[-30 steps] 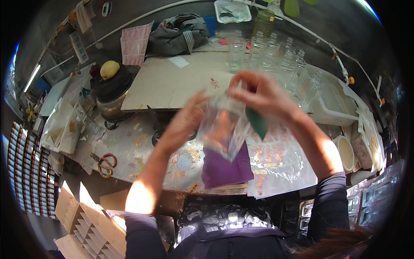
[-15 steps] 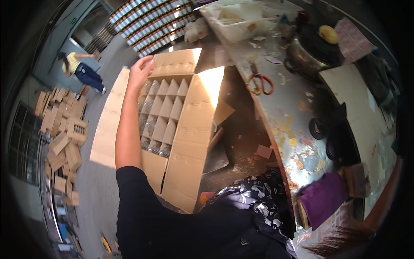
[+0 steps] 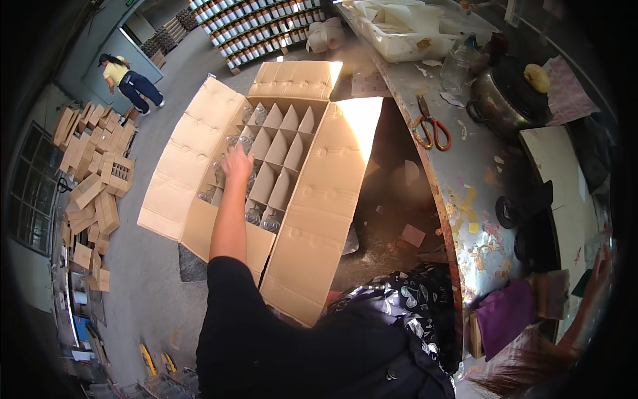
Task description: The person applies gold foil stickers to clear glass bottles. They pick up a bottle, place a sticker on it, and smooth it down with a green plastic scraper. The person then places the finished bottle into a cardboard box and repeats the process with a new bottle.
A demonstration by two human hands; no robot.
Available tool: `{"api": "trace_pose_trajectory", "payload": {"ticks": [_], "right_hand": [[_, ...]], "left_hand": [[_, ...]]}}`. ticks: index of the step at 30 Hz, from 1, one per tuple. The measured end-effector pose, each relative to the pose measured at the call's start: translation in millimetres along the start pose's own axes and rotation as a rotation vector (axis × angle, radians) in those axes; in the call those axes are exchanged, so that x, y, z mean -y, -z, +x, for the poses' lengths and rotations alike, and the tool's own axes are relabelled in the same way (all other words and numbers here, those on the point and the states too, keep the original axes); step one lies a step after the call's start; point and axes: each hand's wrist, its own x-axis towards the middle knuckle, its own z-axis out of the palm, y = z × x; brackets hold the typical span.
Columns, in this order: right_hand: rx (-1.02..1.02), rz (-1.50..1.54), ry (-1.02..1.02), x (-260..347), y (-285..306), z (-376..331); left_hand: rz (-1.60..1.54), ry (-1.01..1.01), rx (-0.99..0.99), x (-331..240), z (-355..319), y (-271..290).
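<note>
A tall open cardboard box [image 3: 309,193] with card dividers stands on the floor in front of me. Clear glass bottles [image 3: 253,214] fill several cells on its left side and along its near row; other cells toward the right hold no visible glass. My left hand [image 3: 236,163] reaches down into the box over the bottles, fingers apart, its fingertips at the glass tops. Whether they touch the glass is hard to see. At the far right rim, my right hand [image 3: 601,266] is raised beside the bench, blurred and partly cut off, near something clear.
The metal workbench [image 3: 488,176] on the right bears red-handled scissors [image 3: 432,126], a lidded pot [image 3: 508,96] and a purple cloth [image 3: 506,311]. Cardboard boxes [image 3: 100,193] are heaped at left. A person [image 3: 129,83] in yellow stands behind them; stacked cans [image 3: 259,30] rise at the back.
My left hand has moved from the box's far left flap down into the box over the bottles. My right hand has come into view at the right rim. The view has shifted slightly.
</note>
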Motion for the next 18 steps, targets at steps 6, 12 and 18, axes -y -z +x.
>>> {"api": "trace_pose_trajectory", "payload": {"ticks": [6,12,18], "right_hand": [[0.12,0.285,-0.169,93.1,14.1,-79.2],[0.155,0.498,-0.266,120.2,20.3,-117.4],[0.206,0.7,-0.242,147.0,23.5,-132.6]], "left_hand": [[0.059,0.035,0.048,9.6,-30.3,-16.0],[-0.116,-0.049,-0.208,23.0,-25.5,-17.5],[-0.429,-0.289,-0.451,-14.1,-38.1,172.9]]}}
